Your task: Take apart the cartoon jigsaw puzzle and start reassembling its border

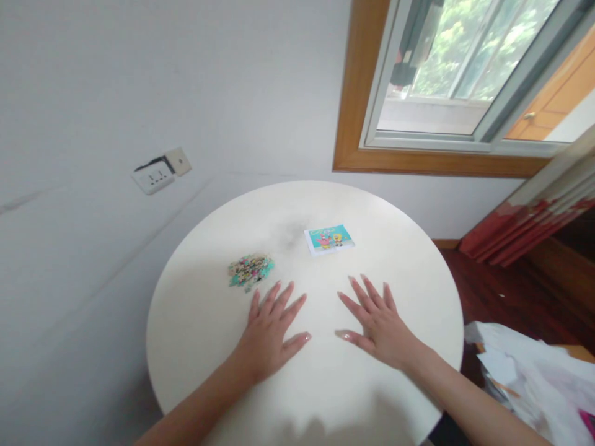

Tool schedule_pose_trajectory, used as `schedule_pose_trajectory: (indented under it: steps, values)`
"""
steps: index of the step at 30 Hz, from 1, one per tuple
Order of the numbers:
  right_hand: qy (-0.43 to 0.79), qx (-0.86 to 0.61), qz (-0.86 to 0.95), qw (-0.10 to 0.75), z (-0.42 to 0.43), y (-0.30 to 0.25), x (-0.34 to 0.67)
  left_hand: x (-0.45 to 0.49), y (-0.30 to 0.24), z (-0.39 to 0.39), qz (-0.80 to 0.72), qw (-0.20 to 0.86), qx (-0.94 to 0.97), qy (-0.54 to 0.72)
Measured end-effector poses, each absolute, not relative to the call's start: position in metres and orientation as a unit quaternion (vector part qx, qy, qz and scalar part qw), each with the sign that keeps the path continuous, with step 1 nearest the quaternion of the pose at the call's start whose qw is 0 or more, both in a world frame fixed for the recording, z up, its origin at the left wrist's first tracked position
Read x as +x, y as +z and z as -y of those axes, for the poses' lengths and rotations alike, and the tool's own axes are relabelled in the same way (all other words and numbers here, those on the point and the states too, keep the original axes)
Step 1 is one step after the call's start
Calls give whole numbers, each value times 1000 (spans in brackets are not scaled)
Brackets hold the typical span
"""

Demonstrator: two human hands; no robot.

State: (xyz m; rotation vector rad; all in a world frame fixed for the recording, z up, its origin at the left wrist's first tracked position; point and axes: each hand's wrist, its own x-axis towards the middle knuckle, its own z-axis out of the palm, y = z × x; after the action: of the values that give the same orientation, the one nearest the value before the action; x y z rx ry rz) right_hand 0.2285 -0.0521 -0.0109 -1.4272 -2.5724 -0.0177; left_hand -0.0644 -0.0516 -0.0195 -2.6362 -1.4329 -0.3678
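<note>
Both of my hands lie flat, palms down, on a round white table (195, 322). My left hand (271, 331) has its fingers spread and holds nothing; its fingertips are just below and to the right of a small heap of puzzle pieces (250, 271). My right hand (376, 322) is also spread flat and empty. Farther back, between the hands, lies a small cartoon picture card (329, 239) with a teal background, face up.
A white wall with a power socket (153, 178) stands behind the table. A wood-framed window (446, 80) is at the upper right. Red curtain folds (525, 229) and white papers or bags (534, 378) lie on the dark wooden floor at right.
</note>
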Motion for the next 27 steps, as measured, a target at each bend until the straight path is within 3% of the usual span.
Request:
schedule_pose_trajectory:
  steps: [27]
  values:
    - [-10,-483,870,102,51,-11,227,-64,-17,48,466,65,-875,-113]
